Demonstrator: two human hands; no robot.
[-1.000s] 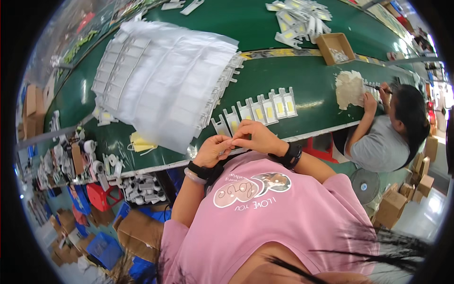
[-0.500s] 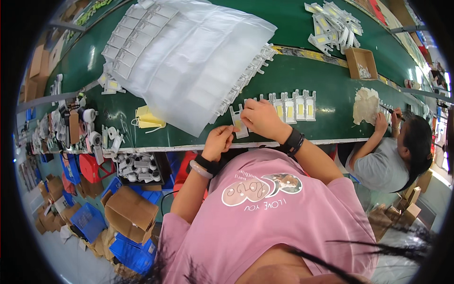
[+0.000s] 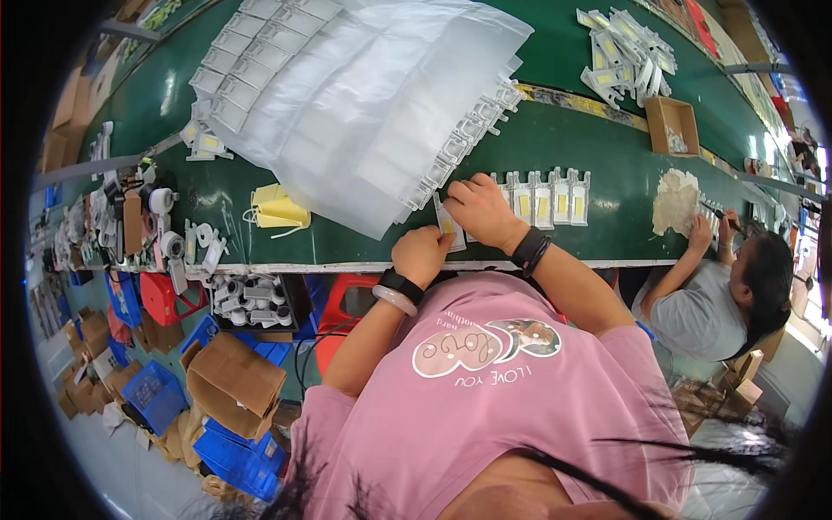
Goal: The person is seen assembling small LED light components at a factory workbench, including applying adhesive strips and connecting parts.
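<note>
Flat plastic panel (image 3: 447, 225), yellow-patched; our left hand (image 3: 421, 254) and right hand (image 3: 483, 211) curl against it, grip unclear; at least four similar panels (image 3: 561, 204) right.

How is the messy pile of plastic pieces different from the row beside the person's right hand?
The pile is jumbled, with pieces pointing many ways; the row has pieces lined up side by side. The pile lies farther across the table, while the row lies near the right hand. Both have pale pieces with yellow patches.
</note>
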